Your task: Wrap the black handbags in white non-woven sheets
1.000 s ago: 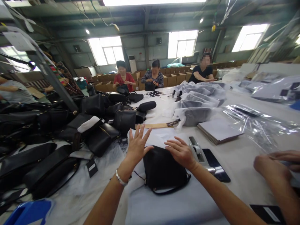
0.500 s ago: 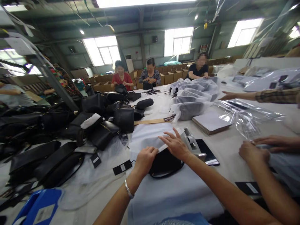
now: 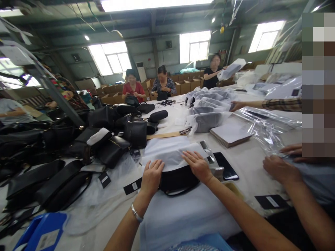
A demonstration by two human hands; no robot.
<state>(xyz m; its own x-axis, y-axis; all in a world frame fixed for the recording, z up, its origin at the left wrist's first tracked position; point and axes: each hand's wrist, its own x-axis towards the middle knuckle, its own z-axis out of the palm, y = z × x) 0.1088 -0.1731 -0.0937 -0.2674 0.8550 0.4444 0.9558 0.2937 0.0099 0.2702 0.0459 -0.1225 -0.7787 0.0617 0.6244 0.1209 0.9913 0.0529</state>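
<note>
A black handbag (image 3: 179, 179) lies in front of me on white tissue paper (image 3: 188, 212), its strap toward me. More white paper (image 3: 167, 153) covers its far side. My left hand (image 3: 152, 176) rests flat at the bag's left end, fingers stretched over the paper's edge. My right hand (image 3: 197, 165) lies on the paper at the bag's right end, fingers extended. Both hands press lightly and grip nothing that I can see. A black tag (image 3: 132, 186) lies just left of my left hand. Beside my right hand stands a grey tape dispenser (image 3: 213, 158).
Black bags (image 3: 112, 151) are heaped on the left, near a blue object (image 3: 43, 232). A phone (image 3: 226, 166), a cardboard stack (image 3: 230, 134) and wrapped bags (image 3: 206, 120) lie to the right. A co-worker's hands (image 3: 281, 169) handle clear plastic close by. Several people sit across the table.
My hands have moved apart to the bag's two ends, and the paper's near edge now lies smoother over it. A co-worker's plaid-sleeved arm reached left to the wrapped bags. Another person lifted a white-wrapped item.
</note>
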